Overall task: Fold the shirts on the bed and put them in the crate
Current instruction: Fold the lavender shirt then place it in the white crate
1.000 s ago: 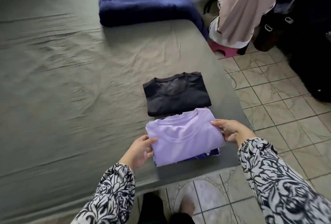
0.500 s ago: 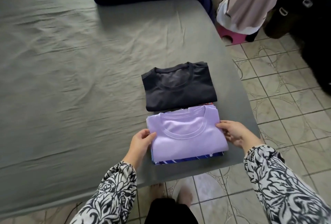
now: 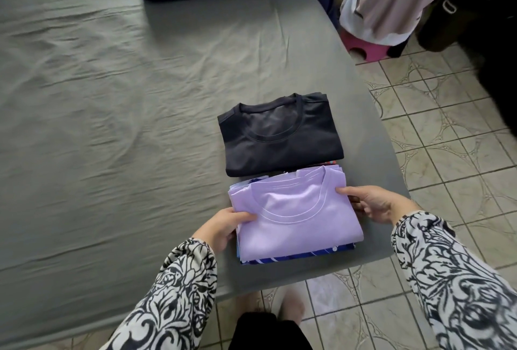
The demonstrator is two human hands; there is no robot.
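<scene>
Both hands (image 3: 302, 214) had slid to grip the lilac-topped stack (image 3: 296, 215) near the bed's (image 3: 112, 125) front edge; lifting unevenly could spill it.

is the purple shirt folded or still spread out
Folded: the purple shirt is a compact rectangle, collar up, atop a stack, gripped by left hand and right hand.
</scene>
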